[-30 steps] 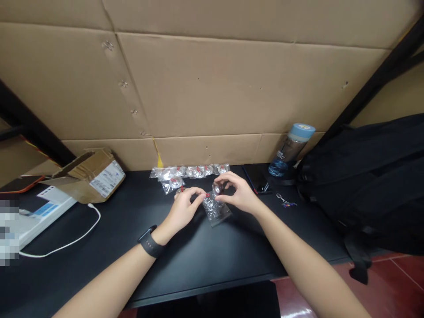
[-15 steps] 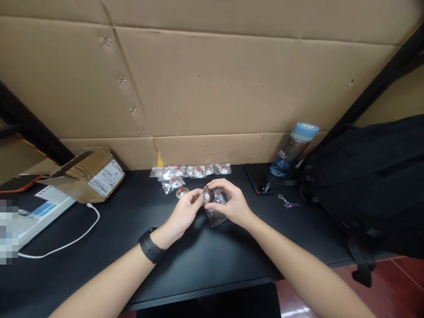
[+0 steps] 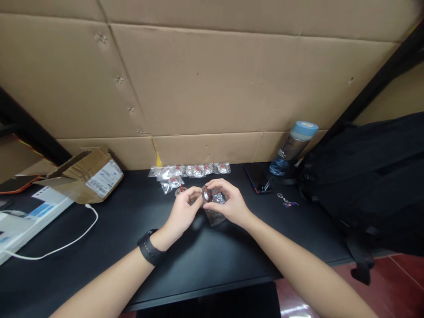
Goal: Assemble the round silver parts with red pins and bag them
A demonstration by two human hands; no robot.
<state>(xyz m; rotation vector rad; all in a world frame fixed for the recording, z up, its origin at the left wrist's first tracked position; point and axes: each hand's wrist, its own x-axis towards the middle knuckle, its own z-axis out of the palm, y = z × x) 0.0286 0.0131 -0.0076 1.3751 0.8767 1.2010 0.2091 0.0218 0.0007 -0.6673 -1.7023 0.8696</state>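
Over the middle of the black table, my left hand and my right hand meet at a small, shiny, domed metal disc. The thumb and fingers of my right hand grip its rim, and my left fingertips pinch its left edge. Beneath my right hand is a crumpled clear plastic bag. Just behind my left hand lies another metal disc with a red cord, partly hidden by my fingers. Farther back are several similar discs in clear bags, with red cords showing.
An opened cardboard box and a white power strip with a white cable are at left. To the right are a phone, a keychain, a blue-lidded bottle and a black backpack. A cardboard wall stands behind.
The metal disc has turned slightly between my fingers. Both hands stay at nearly the same spot, and the view has shifted a little.
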